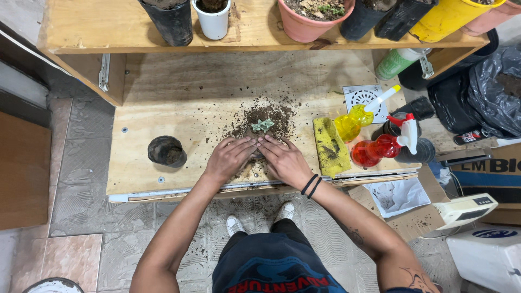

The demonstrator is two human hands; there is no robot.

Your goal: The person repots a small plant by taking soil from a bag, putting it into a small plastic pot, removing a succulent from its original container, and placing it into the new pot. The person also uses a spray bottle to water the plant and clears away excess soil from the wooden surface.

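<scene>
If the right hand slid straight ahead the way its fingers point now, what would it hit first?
Most likely the small green succulent in its soil pile. The right hand lies flat on the plywood board, fingers aimed up and slightly left, fingertips already at the pile's near edge beside the left hand.

Bare board left of left hand (228,158) up to black pot (167,151). Right of right hand (283,160): sponge (331,146) just beside, spray bottles (364,120) past it. Ahead: soil pile (266,116), then open board under shelf (125,30).
</scene>
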